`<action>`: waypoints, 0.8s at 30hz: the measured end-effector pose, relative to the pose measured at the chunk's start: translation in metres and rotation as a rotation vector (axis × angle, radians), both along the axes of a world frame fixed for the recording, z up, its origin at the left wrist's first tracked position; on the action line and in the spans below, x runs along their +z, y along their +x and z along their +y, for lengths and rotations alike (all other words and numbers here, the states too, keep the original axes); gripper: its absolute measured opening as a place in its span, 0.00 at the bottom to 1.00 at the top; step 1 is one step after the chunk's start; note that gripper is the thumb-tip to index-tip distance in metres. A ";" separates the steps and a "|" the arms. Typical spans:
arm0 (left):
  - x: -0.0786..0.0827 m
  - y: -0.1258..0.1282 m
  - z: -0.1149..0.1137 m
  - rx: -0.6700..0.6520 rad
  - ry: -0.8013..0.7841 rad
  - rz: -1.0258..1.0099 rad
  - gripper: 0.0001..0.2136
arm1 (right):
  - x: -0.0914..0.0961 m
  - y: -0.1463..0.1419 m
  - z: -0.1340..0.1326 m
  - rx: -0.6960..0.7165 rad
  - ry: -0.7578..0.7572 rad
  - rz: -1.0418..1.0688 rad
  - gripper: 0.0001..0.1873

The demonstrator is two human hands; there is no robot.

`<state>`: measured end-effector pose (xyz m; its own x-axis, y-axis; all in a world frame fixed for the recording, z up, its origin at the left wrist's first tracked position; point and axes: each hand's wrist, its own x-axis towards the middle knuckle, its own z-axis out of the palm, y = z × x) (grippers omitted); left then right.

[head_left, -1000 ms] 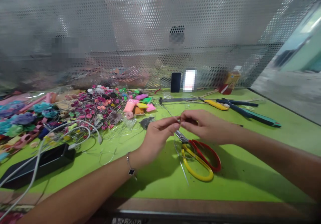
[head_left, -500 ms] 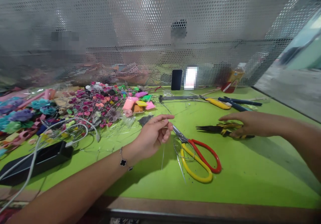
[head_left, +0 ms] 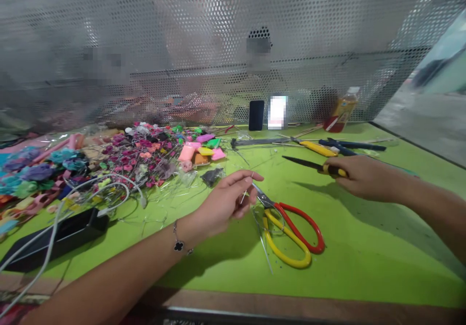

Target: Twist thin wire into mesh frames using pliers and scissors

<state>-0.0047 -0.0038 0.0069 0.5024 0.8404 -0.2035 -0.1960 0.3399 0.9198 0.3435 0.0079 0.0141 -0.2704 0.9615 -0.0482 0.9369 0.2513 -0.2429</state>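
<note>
Right hand [head_left: 367, 177]: grip pressed together on yellow-handled long-nose pliers [head_left: 329, 170], tips pointing left, held over the green table [head_left: 364, 252]. Left hand [head_left: 225, 203]: grip pinching a thin wire [head_left: 243, 198], fingers curled. Red-and-yellow scissors [head_left: 287, 233] lie open just beside it.

Scissors [head_left: 280, 256] at six o'clock: one handle yellow, one red. Work table [head_left: 364, 247] lime green. Bracelet [head_left: 178, 246] at seven o'clock: black clover charm.
</note>
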 end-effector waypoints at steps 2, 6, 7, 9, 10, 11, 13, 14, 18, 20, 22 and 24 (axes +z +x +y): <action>0.002 0.001 -0.002 0.000 0.030 -0.004 0.07 | -0.003 -0.010 -0.005 0.000 -0.132 0.356 0.09; 0.005 0.001 -0.007 -0.018 0.175 0.009 0.09 | -0.018 -0.044 -0.030 0.037 -0.703 1.110 0.24; 0.006 0.001 -0.008 -0.022 0.232 0.030 0.10 | -0.022 -0.054 -0.037 0.075 -0.834 1.211 0.25; 0.007 0.000 -0.012 -0.018 0.350 0.072 0.11 | -0.029 -0.070 -0.048 0.130 -1.003 1.318 0.25; 0.007 -0.001 -0.013 -0.017 0.401 0.088 0.12 | -0.031 -0.077 -0.052 0.170 -1.058 1.334 0.26; 0.006 -0.001 -0.015 -0.018 0.441 0.100 0.13 | -0.033 -0.081 -0.055 0.201 -1.100 1.339 0.27; 0.005 -0.002 -0.017 -0.020 0.488 0.105 0.14 | -0.035 -0.086 -0.059 0.264 -1.165 1.340 0.29; 0.004 -0.003 -0.018 -0.023 0.498 0.101 0.15 | -0.036 -0.087 -0.059 0.280 -1.189 1.349 0.29; 0.003 -0.004 -0.018 -0.019 0.512 0.114 0.15 | -0.039 -0.086 -0.060 0.264 -1.232 1.365 0.27; 0.005 -0.004 -0.017 -0.009 0.541 0.151 0.16 | -0.041 -0.084 -0.061 0.217 -1.232 1.359 0.26; 0.006 -0.005 -0.017 0.003 0.572 0.177 0.18 | -0.043 -0.083 -0.062 0.180 -1.237 1.360 0.26; 0.006 -0.005 -0.018 0.013 0.592 0.184 0.18 | -0.044 -0.083 -0.063 0.158 -1.249 1.399 0.26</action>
